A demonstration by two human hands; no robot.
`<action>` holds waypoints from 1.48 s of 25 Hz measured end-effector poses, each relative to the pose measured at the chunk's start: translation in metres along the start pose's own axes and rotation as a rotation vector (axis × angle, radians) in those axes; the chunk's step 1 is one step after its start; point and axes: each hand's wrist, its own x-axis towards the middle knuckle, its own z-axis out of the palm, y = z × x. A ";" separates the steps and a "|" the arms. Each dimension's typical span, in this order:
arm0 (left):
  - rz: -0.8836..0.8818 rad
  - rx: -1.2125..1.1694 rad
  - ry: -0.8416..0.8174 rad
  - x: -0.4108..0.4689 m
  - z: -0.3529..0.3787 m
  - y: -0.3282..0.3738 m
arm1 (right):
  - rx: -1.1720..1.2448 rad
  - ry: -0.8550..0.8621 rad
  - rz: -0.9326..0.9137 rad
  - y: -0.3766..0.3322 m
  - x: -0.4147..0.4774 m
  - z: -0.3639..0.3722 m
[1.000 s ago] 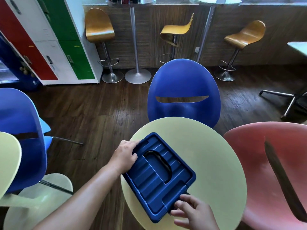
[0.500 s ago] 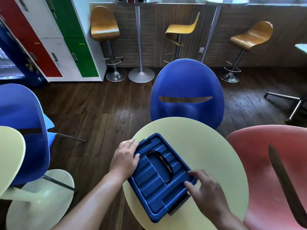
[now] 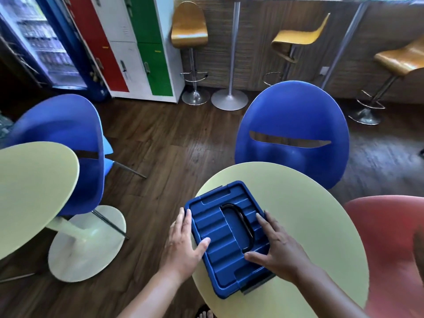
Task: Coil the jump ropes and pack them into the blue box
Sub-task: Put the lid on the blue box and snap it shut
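On the near left part of the round table (image 3: 316, 203), the blue box (image 3: 218, 255) sat shut, lid on, its black handle (image 3: 246, 226) folded flat into the recess. Your left hand (image 3: 183, 244) lay flat along its left edge, fingers straight and thumb across the lid. Your right hand (image 3: 277, 251) rested spread on the right side, fingertips beside the handle, gripping nothing. To open it well, you probably needed to steady the box with one hand and free the dark latch (image 3: 257, 286) at the near end before lifting, as the left edge looked close to the table's rim. No jump ropes showed anywhere, and I could not tell whether any lay inside or whether the far end was fastened.
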 end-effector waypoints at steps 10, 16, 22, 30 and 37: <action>0.000 0.105 -0.003 -0.006 -0.001 -0.004 | -0.079 -0.063 0.013 0.002 0.005 0.006; 0.009 0.014 0.135 0.050 -0.031 0.005 | 0.555 0.239 0.427 0.031 -0.023 0.017; -0.083 0.052 -0.300 0.137 -0.043 0.033 | 1.439 0.023 0.866 0.017 -0.057 0.053; -0.063 0.035 -0.375 0.154 -0.038 0.042 | 1.615 0.067 0.798 -0.001 -0.060 0.057; -0.262 -0.397 -0.430 0.110 -0.010 0.062 | 1.494 0.351 0.776 0.059 -0.042 0.002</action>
